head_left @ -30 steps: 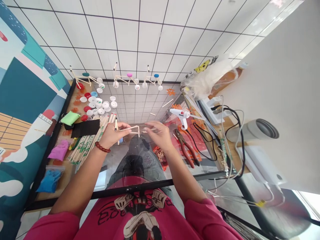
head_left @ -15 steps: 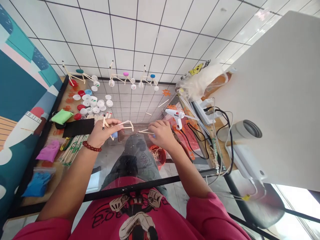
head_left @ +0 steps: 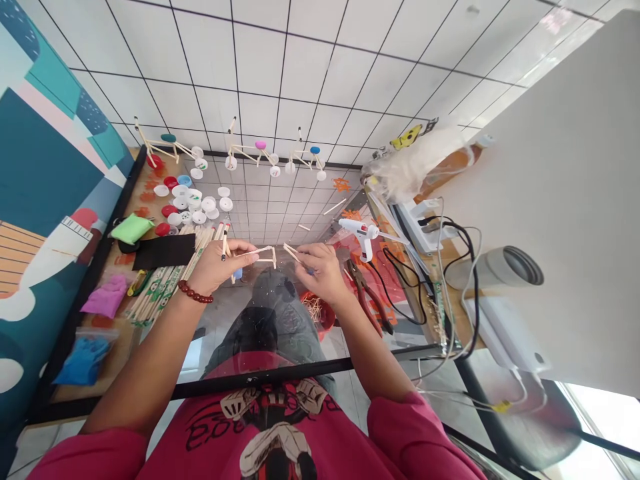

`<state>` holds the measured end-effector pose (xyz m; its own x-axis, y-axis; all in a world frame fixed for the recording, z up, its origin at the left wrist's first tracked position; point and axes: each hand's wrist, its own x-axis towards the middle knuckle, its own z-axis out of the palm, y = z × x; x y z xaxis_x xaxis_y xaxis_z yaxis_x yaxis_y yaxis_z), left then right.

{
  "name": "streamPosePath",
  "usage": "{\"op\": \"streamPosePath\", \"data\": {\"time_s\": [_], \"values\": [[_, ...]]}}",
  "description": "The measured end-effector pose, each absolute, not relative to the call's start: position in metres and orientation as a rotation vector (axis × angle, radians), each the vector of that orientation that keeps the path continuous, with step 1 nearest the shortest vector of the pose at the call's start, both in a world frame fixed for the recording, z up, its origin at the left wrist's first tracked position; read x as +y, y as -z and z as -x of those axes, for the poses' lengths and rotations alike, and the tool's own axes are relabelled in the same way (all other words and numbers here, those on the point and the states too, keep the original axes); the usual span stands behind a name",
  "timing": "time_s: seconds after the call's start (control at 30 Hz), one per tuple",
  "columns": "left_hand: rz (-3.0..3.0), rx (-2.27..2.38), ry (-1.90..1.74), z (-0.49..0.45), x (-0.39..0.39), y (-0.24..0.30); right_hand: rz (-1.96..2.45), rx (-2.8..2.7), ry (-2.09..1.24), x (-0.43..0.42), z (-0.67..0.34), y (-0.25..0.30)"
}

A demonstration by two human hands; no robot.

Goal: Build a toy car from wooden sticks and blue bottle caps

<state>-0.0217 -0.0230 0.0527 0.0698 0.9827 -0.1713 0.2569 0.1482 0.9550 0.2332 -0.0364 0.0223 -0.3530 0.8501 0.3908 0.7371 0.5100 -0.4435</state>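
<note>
Pinching stick frame (head_left: 260, 253) in closed left hand (head_left: 213, 267), short stick (head_left: 291, 251) in closed right hand (head_left: 320, 270), over desk (head_left: 300, 369) centre; best done bracing frame steady, meeting ends squarely.

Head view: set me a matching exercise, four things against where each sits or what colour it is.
1 stick frame
2 single stick
3 glue gun
4 pliers

A red handles, by the right wrist
B in the left hand
C white, beyond the right hand
D in the right hand's fingers

Pairs: 1-B, 2-D, 3-C, 4-A.
</note>
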Motion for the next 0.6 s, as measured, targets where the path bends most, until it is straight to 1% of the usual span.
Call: {"op": "streamPosePath", "data": {"time_s": [0.23,0.6], "values": [[-1.489,1.36,-0.829,0.0183,-0.0269,-0.0593,1.25,-2.159,-0.381,-0.0402,-0.2268,-0.023],[-1.56,1.318,-0.781,0.0213,-0.026,-0.059,1.099,-2.17,-0.369,-0.0406,-0.2332,-0.022]]}}
